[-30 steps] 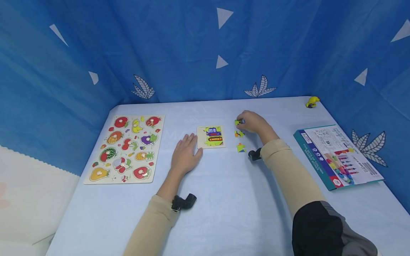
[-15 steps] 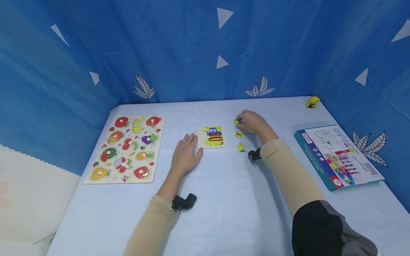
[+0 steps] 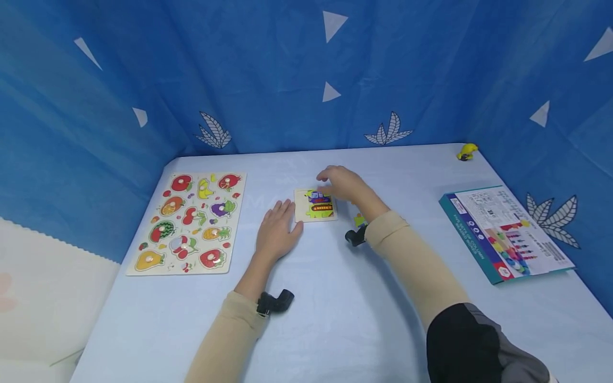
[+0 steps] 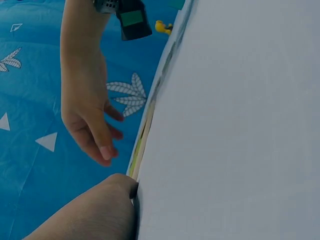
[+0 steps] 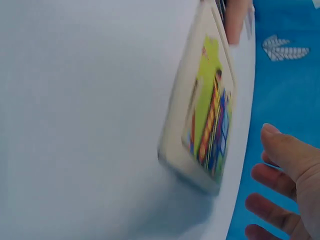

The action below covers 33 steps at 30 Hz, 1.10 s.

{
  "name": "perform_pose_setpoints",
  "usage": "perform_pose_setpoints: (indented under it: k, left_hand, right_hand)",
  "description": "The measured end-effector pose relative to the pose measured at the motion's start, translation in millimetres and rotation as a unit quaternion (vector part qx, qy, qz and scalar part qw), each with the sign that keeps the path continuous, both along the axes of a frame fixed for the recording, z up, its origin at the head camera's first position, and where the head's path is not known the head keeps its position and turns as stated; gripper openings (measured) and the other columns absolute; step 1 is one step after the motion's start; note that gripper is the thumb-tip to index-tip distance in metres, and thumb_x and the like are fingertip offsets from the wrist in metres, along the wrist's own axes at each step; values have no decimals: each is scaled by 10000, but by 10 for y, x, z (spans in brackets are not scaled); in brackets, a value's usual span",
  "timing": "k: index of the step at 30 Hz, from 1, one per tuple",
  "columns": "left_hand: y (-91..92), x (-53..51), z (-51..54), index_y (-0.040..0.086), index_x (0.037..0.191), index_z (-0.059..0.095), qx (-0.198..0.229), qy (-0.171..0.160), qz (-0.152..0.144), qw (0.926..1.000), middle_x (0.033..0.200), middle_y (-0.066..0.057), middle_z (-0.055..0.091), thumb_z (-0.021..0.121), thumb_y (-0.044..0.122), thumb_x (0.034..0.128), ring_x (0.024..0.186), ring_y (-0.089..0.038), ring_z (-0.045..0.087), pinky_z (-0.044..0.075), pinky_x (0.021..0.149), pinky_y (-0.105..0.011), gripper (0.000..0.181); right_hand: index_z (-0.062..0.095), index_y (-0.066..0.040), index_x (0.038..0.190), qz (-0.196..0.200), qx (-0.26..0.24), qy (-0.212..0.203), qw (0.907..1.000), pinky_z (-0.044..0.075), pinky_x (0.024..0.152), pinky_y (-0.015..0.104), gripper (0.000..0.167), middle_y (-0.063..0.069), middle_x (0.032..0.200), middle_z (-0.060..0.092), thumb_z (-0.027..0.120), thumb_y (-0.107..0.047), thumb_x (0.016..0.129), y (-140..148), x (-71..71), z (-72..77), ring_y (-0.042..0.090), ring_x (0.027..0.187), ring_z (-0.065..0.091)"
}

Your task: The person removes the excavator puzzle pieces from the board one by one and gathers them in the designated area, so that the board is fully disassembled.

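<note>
The small wooden puzzle board (image 3: 299, 206) lies flat on the table, a purple and orange vehicle pictured on yellow-green. My left hand (image 3: 278, 231) rests beside its left edge, fingers straight and thumb at the frame. Over the board's upper right side hangs my right hand (image 3: 342, 183), its fingers loosely bent and apart. The right wrist view shows this hand (image 5: 295, 185) holding nothing, beside the board (image 5: 175, 120). A loose yellow-green piece (image 3: 359, 219) lies near the right wrist; my right hand and wrist hide the spot above it.
A fruit puzzle board (image 3: 234, 223) lies at the left of the table. To the right is a flat teal-edged box (image 3: 507, 234), and a small yellow toy (image 3: 466, 152) stands at the far right corner. A blue curtain (image 3: 278, 69) rises behind the table.
My right hand has left the loose pieces and moved left to the small board, its fingers now apart. My left hand has stayed in place.
</note>
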<state>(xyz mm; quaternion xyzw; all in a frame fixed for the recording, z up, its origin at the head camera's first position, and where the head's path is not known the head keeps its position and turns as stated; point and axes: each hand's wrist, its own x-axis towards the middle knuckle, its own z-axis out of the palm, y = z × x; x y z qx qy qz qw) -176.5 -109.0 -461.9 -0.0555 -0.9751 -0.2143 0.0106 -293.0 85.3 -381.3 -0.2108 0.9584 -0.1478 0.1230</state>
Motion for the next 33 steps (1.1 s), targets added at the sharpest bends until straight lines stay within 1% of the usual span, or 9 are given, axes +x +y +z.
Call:
perform_pose_setpoints:
  k: [5, 10, 18, 22, 28, 33]
  left_hand:
    - [-4, -7, -5, 148, 1560, 327, -51, 3, -46, 10000, 1650, -25, 265, 438, 485, 999, 1553, -230, 160, 136, 1270, -442, 664]
    - [-8, -16, -6, 157, 1562, 322, -96, 11, -48, 9999, 1651, -17, 264, 436, 492, 995, 1553, -225, 160, 135, 1270, -437, 669]
    - [-11, -24, 12, 149, 1558, 330, -65, 64, -95, 9999, 1647, -27, 273, 438, 480, 998, 1551, -232, 170, 144, 1269, -443, 660]
    - [-12, -24, 22, 150, 1559, 330, -53, 41, -84, 9999, 1647, -25, 273, 444, 474, 998, 1551, -231, 169, 141, 1269, -442, 657]
    - [-15, -16, 15, 149, 1557, 334, -38, 38, -90, 9999, 1645, -27, 280, 445, 473, 999, 1550, -233, 174, 143, 1269, -444, 655]
    - [-20, -5, 0, 147, 1553, 344, -21, 64, -84, 9999, 1641, -32, 290, 450, 474, 997, 1548, -239, 185, 151, 1267, -448, 653]
  right_hand:
    - [623, -168, 1346, 203, 100, 83, 9997, 432, 1131, 430, 438, 31, 1332, 626, 666, -349, 949, -197, 62, -121, 220, 1280, 556]
    - [634, -166, 1331, 148, 183, 278, 9993, 442, 1118, 434, 432, 42, 1335, 612, 665, -362, 948, -274, 103, -215, 235, 1249, 552]
    - [663, -161, 1298, 63, 280, 421, 9987, 449, 1112, 429, 461, 40, 1297, 617, 673, -435, 927, -305, 115, -239, 232, 1236, 559]
    - [667, -156, 1291, 22, 316, 393, 9987, 443, 1118, 429, 458, 41, 1305, 612, 682, -428, 922, -325, 111, -230, 229, 1235, 559]
    - [659, -167, 1305, -38, 458, 370, 9983, 456, 1106, 420, 452, 31, 1278, 603, 673, -419, 930, -359, 105, -244, 208, 1185, 566]
    - [678, -166, 1265, -190, 364, 442, 9982, 491, 1059, 402, 425, 18, 1200, 621, 680, -419, 924, -379, 118, -275, 189, 1104, 585]
